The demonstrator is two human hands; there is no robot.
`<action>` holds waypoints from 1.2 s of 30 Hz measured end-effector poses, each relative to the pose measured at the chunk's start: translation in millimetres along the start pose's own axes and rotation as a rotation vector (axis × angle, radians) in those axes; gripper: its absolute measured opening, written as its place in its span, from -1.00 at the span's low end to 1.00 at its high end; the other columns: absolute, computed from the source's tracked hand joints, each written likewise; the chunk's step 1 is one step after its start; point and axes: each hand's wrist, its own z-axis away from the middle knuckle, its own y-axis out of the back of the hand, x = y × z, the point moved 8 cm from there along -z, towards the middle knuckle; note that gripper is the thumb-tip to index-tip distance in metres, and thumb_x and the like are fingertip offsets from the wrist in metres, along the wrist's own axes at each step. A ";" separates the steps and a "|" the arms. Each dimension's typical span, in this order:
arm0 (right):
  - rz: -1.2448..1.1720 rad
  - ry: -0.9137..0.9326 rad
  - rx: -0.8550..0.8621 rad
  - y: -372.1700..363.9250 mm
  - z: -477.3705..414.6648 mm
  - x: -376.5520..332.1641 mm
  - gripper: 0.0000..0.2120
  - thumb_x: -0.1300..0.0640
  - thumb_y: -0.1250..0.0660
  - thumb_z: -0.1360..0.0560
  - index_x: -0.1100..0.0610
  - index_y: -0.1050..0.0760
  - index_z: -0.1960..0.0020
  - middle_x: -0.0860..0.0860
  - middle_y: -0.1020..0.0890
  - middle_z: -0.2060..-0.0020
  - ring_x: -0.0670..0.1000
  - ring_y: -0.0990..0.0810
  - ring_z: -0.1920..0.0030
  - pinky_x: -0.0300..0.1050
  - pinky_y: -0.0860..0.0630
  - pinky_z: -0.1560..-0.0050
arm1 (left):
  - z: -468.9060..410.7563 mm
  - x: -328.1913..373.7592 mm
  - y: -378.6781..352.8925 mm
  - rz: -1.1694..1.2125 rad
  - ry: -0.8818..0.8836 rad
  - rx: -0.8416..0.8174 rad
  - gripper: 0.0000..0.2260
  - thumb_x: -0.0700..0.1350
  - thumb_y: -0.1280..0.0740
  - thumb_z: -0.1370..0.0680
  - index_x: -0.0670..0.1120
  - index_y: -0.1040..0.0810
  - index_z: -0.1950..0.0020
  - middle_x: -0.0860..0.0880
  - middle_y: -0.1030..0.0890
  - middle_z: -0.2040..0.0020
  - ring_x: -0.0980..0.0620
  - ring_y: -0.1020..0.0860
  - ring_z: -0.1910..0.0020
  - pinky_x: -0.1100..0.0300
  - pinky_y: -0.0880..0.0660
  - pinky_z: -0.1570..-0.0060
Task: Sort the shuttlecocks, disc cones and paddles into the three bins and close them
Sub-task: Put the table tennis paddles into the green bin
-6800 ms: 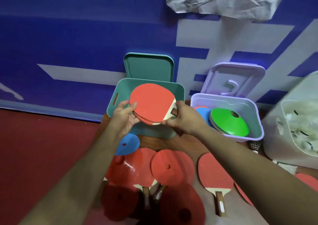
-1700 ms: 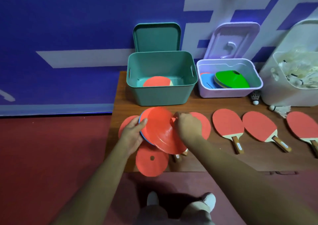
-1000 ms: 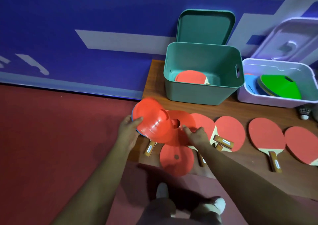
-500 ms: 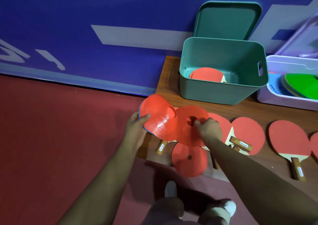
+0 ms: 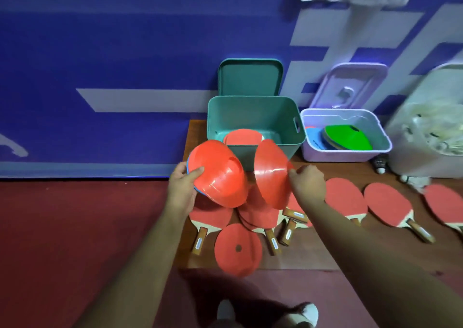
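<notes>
Left hand [image 5: 184,189] grips a stack [image 5: 218,174] of cones, red over blue. Right hand [image 5: 307,182] pinches a single red cone [image 5: 271,169] by its rim. These are thin, glossy, ridged plastic domes, so the pinched one could slip. At 6 o'clock a flat cone [image 5: 238,248] overhangs the table [image 5: 196,137] edge, where a forearm could knock it off. The lilac bin [image 5: 383,137], at 2 o'clock, holds cones.

This is looking like a sports hall. Red court flooring [image 5: 75,227] is meeting a blue barrier board [image 5: 125,39], and paddles [image 5: 388,202], disc cones [image 5: 238,247] and shuttlecocks [image 5: 380,166] are lying about.
</notes>
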 end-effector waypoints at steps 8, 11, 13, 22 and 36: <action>-0.050 0.017 -0.033 33.9 -9.2 14.1 -0.52 -0.19 -0.24 -0.39 0.26 -0.56 0.22 0.23 -0.64 0.21 0.25 -0.62 0.13 -0.05 -0.46 0.20 | 10.6 -21.4 -118.6 0.012 0.088 -0.255 -0.84 -0.33 -0.30 -0.54 -0.19 -0.50 -0.09 -0.18 -0.64 0.04 -0.01 -0.62 0.13 0.11 -0.59 0.09; -0.006 0.028 -0.056 45.1 -14.7 20.3 -0.58 -0.13 -0.27 -0.45 0.26 -0.58 0.14 0.24 -0.65 0.12 0.25 -0.62 0.06 -0.03 -0.49 0.13 | 14.9 -33.4 -162.6 0.105 0.146 -0.354 -0.79 -0.30 -0.27 -0.57 -0.21 -0.49 -0.20 -0.17 -0.66 -0.04 -0.02 -0.64 0.06 0.08 -0.58 -0.03; 0.034 0.034 -0.043 56.7 -27.5 33.3 -0.62 -0.09 -0.25 -0.48 0.25 -0.57 0.12 0.24 -0.65 0.09 0.25 -0.62 0.05 -0.01 -0.50 0.12 | 16.9 -39.6 -192.8 0.078 0.149 -0.399 -0.79 -0.29 -0.27 -0.57 -0.22 -0.48 -0.20 -0.15 -0.67 0.00 -0.01 -0.64 0.09 0.10 -0.59 0.01; 0.198 0.123 -0.074 118.1 -121.9 80.3 -0.67 -0.01 -0.21 -0.53 0.24 -0.52 -0.07 0.22 -0.62 -0.08 0.25 -0.60 -0.10 0.02 -0.50 -0.02 | 12.7 -75.7 -323.5 -0.079 0.123 -0.427 -0.83 -0.34 -0.31 -0.53 -0.20 -0.48 -0.11 -0.18 -0.63 0.03 -0.01 -0.62 0.15 0.08 -0.59 0.03; -0.884 -0.319 -0.522 118.4 -289.8 187.3 -0.45 -0.24 -0.46 -0.32 0.08 -0.59 -0.16 0.01 -0.70 0.01 0.04 -0.68 0.01 0.06 -0.59 -0.13 | -54.5 -160.0 -471.9 0.105 0.200 -0.170 -0.79 -0.35 -0.31 -0.53 -0.24 -0.47 -0.16 -0.26 -0.61 -0.09 -0.12 -0.61 0.02 -0.09 -0.49 -0.21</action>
